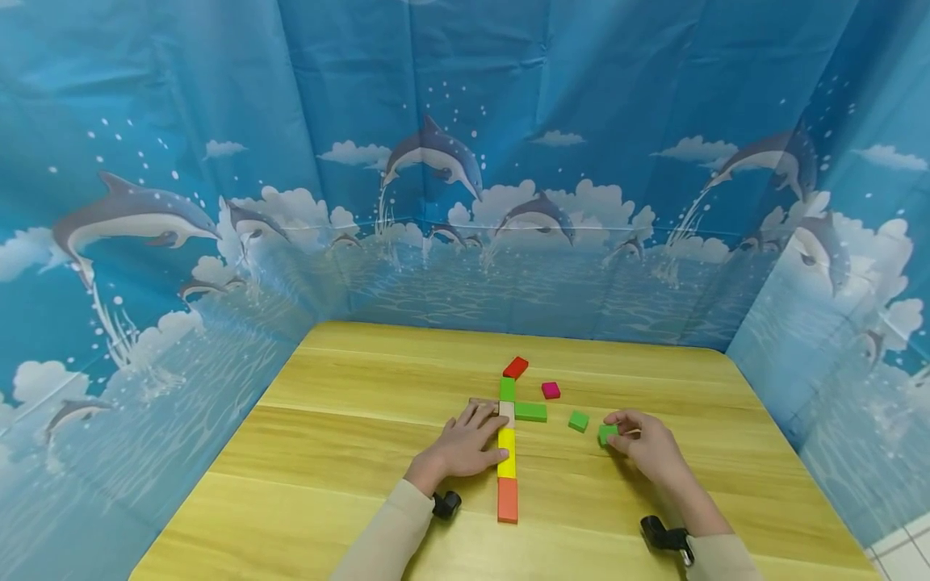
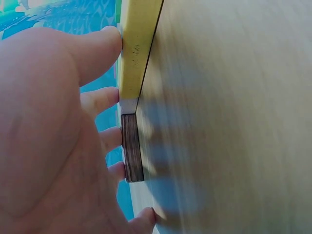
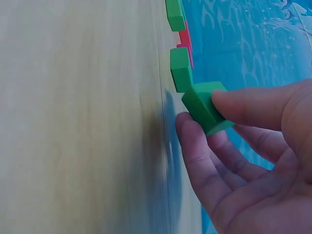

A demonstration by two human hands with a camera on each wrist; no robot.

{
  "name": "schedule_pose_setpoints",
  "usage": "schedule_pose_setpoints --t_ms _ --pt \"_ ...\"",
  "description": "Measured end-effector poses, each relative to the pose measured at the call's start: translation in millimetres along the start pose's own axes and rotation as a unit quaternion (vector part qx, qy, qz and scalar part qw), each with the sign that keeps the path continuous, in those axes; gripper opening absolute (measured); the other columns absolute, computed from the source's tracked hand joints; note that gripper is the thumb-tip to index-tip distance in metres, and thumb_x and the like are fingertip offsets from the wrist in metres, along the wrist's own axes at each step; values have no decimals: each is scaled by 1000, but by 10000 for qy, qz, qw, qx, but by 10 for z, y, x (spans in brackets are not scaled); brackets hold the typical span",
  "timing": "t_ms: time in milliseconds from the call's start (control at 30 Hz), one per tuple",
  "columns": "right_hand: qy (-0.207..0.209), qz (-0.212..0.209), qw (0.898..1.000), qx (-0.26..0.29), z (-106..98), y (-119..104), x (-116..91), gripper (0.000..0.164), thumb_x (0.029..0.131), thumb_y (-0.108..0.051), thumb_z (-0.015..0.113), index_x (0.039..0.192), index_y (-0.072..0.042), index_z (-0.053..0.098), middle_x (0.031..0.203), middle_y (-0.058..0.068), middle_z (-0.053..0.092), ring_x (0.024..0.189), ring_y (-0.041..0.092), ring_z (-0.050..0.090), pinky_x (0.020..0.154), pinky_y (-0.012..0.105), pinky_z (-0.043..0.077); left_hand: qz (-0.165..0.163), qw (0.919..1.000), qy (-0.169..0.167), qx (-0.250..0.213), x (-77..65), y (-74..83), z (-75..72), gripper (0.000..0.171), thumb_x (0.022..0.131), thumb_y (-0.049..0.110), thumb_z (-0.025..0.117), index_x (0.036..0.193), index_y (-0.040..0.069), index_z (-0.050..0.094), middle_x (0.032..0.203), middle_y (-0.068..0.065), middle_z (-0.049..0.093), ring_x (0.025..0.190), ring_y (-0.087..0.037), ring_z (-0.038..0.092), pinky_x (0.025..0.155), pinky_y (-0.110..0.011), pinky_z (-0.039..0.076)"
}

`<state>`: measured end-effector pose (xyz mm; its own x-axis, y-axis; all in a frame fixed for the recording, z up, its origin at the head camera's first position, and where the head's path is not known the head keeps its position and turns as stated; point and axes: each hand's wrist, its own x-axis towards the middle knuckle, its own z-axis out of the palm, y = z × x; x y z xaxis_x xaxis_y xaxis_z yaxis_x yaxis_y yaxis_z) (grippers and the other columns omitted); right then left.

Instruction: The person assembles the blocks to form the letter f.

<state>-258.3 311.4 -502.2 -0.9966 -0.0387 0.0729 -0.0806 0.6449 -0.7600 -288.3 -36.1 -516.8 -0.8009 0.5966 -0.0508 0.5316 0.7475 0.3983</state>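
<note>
A column of toy blocks runs toward the table's front: a green block (image 1: 507, 388), a pale block (image 1: 506, 410), yellow (image 1: 507, 466) and a coral block (image 1: 508, 502). From the pale one a long green block (image 1: 532, 412) extends right and a dark brown block (image 2: 132, 148) left. My left hand (image 1: 465, 449) lies over these, fingers extended; its thumb touches the yellow part and fingertips touch the brown block. On the right, my right hand (image 1: 649, 449) pinches a small green block (image 3: 207, 107) between thumb and fingers. Another small green block (image 1: 578, 420) lies left of it.
Behind the column a red block (image 1: 516, 368) sits at a slant, with a magenta block (image 1: 550, 390) to its right. All lie on a wood-grain table (image 1: 305, 484). A blue dolphin-printed curtain (image 1: 450, 274) hangs around its far and side edges.
</note>
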Motion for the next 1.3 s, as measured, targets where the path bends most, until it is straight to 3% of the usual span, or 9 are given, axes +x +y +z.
schedule_pose_setpoints --t_ms 500,900,1300 --pt "241 243 9994 104 60 -23 234 32 101 -15 63 131 -6 64 122 19 59 109 38 61 71 37 55 2 10000 47 -51 15 -55 38 63 103 54 47 159 29 33 168 -1 13 154 -28 2 114 -67 17" --pt "367 75 9993 76 40 -121 518 33 101 -16 61 133 -6 63 122 18 60 103 34 62 75 41 56 -7 10000 0 12 -32 46 -87 62 104 49 49 158 23 35 167 -4 17 153 -31 8 114 -65 21" --pt "287 222 9989 294 139 -155 850 34 100 -13 62 133 -4 64 121 20 60 97 31 67 72 38 57 -34 10000 -12 78 -47 48 -78 62 104 51 47 159 25 34 167 -3 17 153 -30 8 114 -65 21"
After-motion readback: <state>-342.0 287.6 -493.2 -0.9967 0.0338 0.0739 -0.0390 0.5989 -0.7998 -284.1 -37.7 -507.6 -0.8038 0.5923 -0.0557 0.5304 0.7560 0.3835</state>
